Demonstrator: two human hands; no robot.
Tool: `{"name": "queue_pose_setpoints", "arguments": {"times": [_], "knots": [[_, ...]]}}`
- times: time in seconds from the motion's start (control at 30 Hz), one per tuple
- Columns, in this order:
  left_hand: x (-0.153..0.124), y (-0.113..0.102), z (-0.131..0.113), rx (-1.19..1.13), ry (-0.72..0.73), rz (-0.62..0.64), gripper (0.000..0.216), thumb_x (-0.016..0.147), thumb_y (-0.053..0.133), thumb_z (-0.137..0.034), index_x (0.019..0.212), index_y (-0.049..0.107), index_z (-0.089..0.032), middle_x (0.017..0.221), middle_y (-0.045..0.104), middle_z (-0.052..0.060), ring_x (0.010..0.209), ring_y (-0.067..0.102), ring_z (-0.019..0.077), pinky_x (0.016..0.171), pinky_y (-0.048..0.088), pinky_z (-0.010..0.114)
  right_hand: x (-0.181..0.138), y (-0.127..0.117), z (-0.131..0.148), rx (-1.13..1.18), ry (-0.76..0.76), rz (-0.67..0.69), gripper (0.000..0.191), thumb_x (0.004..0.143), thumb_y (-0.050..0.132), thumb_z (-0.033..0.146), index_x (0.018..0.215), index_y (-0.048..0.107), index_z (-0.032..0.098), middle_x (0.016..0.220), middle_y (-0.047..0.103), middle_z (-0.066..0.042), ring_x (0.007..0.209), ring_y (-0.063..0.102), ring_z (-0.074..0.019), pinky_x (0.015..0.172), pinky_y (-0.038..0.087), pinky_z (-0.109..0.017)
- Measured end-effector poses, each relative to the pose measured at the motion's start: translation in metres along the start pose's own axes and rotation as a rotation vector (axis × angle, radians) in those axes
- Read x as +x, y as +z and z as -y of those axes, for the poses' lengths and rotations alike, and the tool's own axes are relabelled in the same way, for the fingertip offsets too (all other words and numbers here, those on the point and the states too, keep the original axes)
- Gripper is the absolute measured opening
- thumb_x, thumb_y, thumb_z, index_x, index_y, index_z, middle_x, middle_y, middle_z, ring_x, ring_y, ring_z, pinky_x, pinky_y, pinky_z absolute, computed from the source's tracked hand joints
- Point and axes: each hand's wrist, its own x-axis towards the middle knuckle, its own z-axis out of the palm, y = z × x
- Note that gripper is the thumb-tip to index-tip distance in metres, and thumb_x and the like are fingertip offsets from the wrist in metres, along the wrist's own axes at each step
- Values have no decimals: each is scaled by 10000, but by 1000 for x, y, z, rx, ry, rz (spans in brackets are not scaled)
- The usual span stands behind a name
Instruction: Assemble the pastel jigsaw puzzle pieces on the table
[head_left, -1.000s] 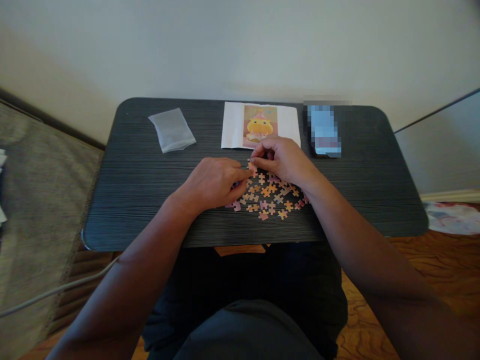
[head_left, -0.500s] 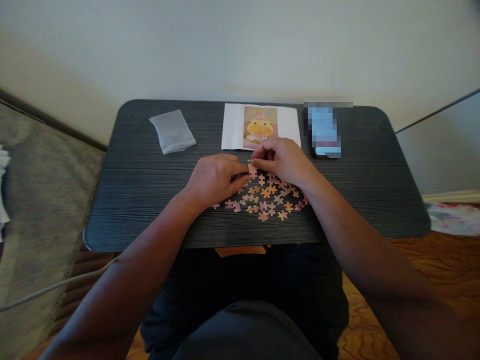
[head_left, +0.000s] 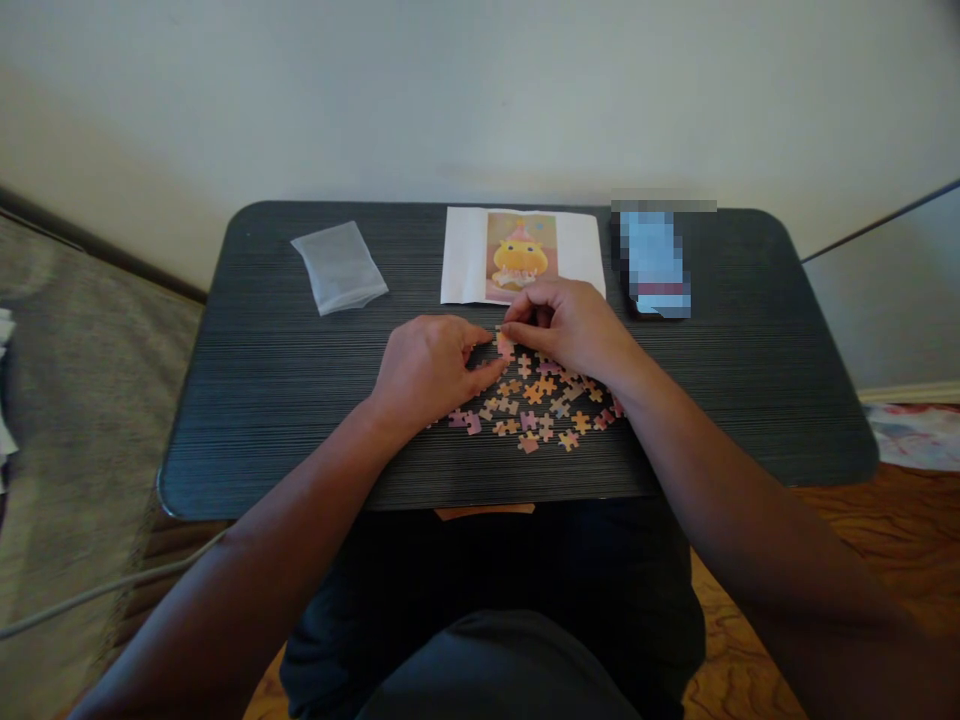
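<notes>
Near the middle of the table, a pink and yellow jigsaw piece (head_left: pixel 505 347) lies between my hands, possibly more than one piece joined. My right hand (head_left: pixel 566 320) pinches its upper edge with thumb and forefinger. From the left, my left hand (head_left: pixel 431 365) has thumb and forefinger apart around the piece, fingertips at or very near its edges; exact contact is unclear. Loose jigsaw pieces (head_left: pixel 534 393) in pink, orange and grey lie scattered below, some hidden under both hands. Behind them a white sheet (head_left: pixel 465 255) carries a printed picture of a yellow cartoon figure with a pink hat.
A clear plastic bag (head_left: pixel 341 268) lies at the back left of the dark table (head_left: pixel 262 400). At the back right is a phone (head_left: pixel 652 262) with a blurred screen. A pale cable (head_left: pixel 112 588) runs at the lower left, beyond the table.
My left thumb and forefinger have spread farther apart beside the pink piece. My right hand stays almost in place, still pinching. The view has shifted slightly.
</notes>
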Motion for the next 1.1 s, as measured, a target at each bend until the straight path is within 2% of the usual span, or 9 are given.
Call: {"name": "queue_pose_setpoints", "arguments": {"times": [0.17, 0.43, 0.8, 1.1], "knots": [[-1, 0, -5, 0, -26, 24, 295, 1022, 731, -405, 861, 877, -205, 666, 722, 19, 571, 553, 144, 592, 356, 318, -2, -3, 4, -14, 7, 14, 145, 959, 828, 361, 894, 817, 232, 827, 750, -25, 704, 585, -165, 661, 413, -379], [-2, -3, -15, -66, -126, 43, 264, 1007, 739, -330, 830, 886, -199, 632, 713, 13, 533, 504, 128, 578, 314, 320, -2, -6, 7, -16, 58, 34, 127, 956, 816, 345, 925, 840, 224, 855, 759, -29, 692, 570, -148, 632, 405, -347], [-3, -2, -16, -103, -147, 43, 209, 992, 760, -311, 882, 903, -206, 633, 713, 7, 532, 519, 131, 608, 335, 333, -3, -6, 11, -2, 97, 20, 104, 942, 818, 322, 916, 836, 222, 821, 725, -23, 704, 567, -146, 639, 405, -343], [-4, -1, -15, -93, -151, 31, 197, 983, 764, -331, 924, 908, -210, 650, 729, 13, 539, 546, 142, 607, 368, 329, -4, -7, 10, -2, 58, 18, 111, 968, 807, 319, 936, 841, 219, 823, 717, -16, 699, 556, -141, 650, 393, -342]]}}
